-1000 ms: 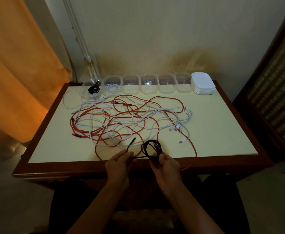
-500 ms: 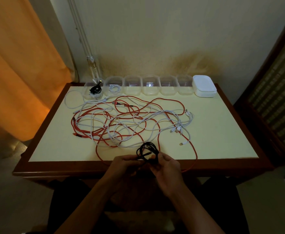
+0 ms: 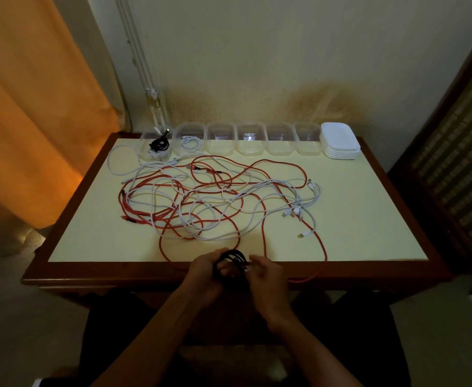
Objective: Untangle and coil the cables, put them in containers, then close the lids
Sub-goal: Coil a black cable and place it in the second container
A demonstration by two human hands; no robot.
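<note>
Holding black coil (image 3: 233,259) at near table (image 3: 369,219) edge: L hand (image 3: 205,270) & R hand (image 3: 268,275), fingers curled round it. Red/white tangle (image 3: 215,199) mid-table. Six open tubs (image 3: 250,138) at back; leftmost w/ black cable, 2nd w/ white. Lid stack (image 3: 340,141) right of the tubs.

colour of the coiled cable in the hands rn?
Black: the coiled cable held between both hands at the table's near edge, head view.
</note>
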